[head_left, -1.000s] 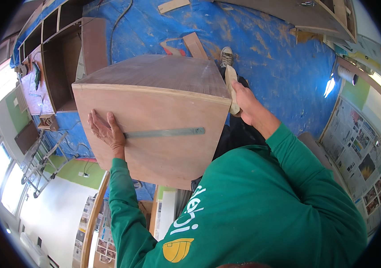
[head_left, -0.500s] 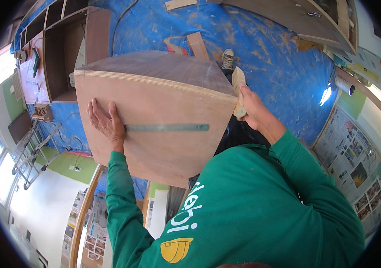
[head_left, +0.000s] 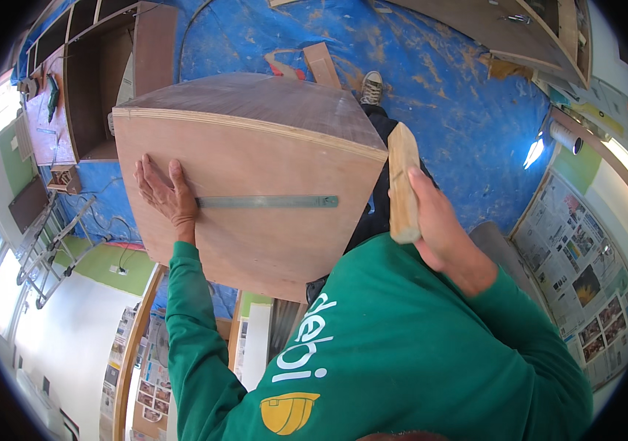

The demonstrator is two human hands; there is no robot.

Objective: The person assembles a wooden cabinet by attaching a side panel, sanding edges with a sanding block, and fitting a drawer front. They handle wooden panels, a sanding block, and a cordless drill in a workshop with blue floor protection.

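Observation:
My left hand [head_left: 165, 192] lies flat on the light plywood face of a large wooden box [head_left: 255, 250], fingers stretched out. Beside its palm a steel ruler [head_left: 277, 201] rests on that same face, its left end at the hand. My right hand [head_left: 443, 228] grips a long, pale wooden block [head_left: 404, 187] with blunt, worn-looking ends. The block is upright in the view, off to the right of the box's right corner, with a gap between them. Its side toward the palm is partly hidden by my fingers.
A stained blue sheet [head_left: 468, 140] covers the floor. An open cabinet [head_left: 93, 95] with a green tool [head_left: 52, 98] on it stands at the far left, near a folding metal frame [head_left: 53, 253]. Beyond the box lies a wood offcut [head_left: 320, 65]; a large panel [head_left: 490, 29] is at the far right.
The right hand has drawn the wooden block away from the box's right edge, back toward me. My left hand stays flat on the box face beside the ruler.

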